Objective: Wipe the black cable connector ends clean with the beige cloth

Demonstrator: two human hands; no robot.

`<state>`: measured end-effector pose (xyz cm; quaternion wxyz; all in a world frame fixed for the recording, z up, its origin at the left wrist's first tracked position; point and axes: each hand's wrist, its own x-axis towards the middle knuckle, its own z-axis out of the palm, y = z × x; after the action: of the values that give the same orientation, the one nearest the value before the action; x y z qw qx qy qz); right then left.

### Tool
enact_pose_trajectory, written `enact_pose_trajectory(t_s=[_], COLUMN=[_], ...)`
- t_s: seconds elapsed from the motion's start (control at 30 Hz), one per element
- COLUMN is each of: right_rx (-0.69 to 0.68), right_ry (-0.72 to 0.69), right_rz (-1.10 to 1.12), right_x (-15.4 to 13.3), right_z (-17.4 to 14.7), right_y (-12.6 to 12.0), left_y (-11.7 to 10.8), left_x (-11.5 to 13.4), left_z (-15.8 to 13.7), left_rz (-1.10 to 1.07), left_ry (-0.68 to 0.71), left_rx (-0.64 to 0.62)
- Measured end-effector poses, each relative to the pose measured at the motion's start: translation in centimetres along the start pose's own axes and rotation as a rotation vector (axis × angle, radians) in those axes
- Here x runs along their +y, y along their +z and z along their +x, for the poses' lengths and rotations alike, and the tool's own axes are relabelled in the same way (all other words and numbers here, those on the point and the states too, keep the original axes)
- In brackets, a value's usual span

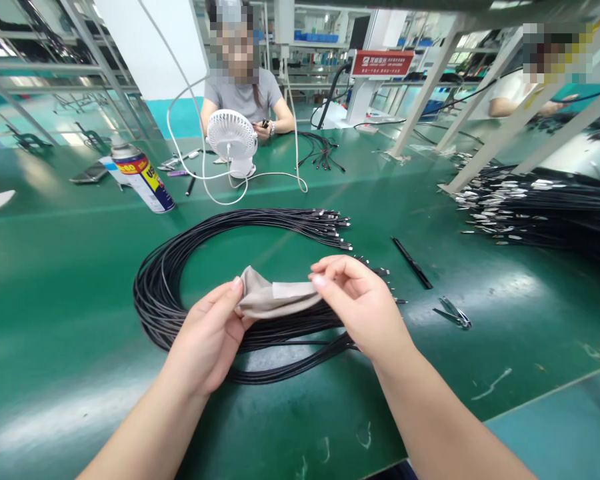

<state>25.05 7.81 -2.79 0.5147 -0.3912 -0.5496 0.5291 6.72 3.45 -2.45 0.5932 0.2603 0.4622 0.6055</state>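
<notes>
Between my two hands stretches a small grey-beige cloth, with a paler strip along its upper edge. My left hand pinches its left end between thumb and fingers. At the other end, my right hand grips it with the fingertips. Just beneath lies a curved bundle of black cables, their metal-tipped plugs pointing right. Part of the bundle is hidden by the cloth and my hands. A black pen and a nail clipper rest to the right of my right hand.
A spray can and a white fan with a looping white cord stand at the back of the green table. Opposite sits a person in a grey shirt. More black cables are piled at right, beside slanted metal legs.
</notes>
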Motion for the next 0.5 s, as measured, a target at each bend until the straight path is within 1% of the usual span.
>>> enact_pose_trajectory(t_s=[0.07,0.17,0.2,0.27,0.33,0.4,0.47,0.5], right_rx=[-0.075,-0.211,-0.233,-0.235,-0.214,-0.19,-0.179,-0.185], right_ry=[-0.025,-0.065,-0.093,-0.155,-0.171,-0.142,-0.079,-0.026], right_rz=[-0.036,-0.227,-0.306,-0.406,-0.407,-0.349,-0.238,-0.157], right_x=[0.3,0.7,0.8,0.9,0.7,0.3,0.0,-0.2], right_z=[-0.5,-1.3,-1.5,-1.7,-1.7,-1.5,-1.2,-1.1], right_y=[0.3,1.2,1.6,2.1,2.5,2.5,2.3,2.1], left_y=[0.1,0.6,0.7,0.9,0.8,0.7,0.7,0.7], left_x=[0.2,0.2,0.1,-0.1,-0.3,-0.6,-0.8,-0.8], left_z=[-0.1,-0.5,-0.6,-0.7,-0.8,-0.8,-0.9,-0.9], left_rz=[0.0,0.015,0.026,0.051,0.075,0.091,0.111,0.122], left_ry=[0.009,0.011,0.01,0.016,0.022,0.018,-0.004,-0.018], left_rx=[-0.002,-0.002,-0.001,0.004,-0.001,-0.042,-0.102,-0.123])
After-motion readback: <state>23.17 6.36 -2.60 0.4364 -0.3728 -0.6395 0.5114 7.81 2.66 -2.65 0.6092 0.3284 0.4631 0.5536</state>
